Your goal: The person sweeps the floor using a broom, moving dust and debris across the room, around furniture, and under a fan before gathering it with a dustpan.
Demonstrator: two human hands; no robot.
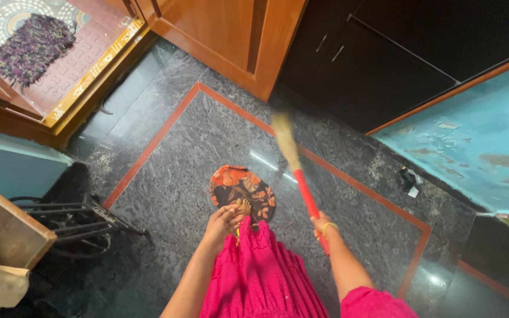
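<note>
Gripping the red-handled straw broom (299,176) tight in the right hand (320,227) mid-floor, left hand (222,222) bunching up the pleated pink fabric skirt (260,271), fingers closed on it.

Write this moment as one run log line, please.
right hand: shut on broom, red handle, bristles over floor | left hand: holds up pink skirt | foot on floral cloth
</note>
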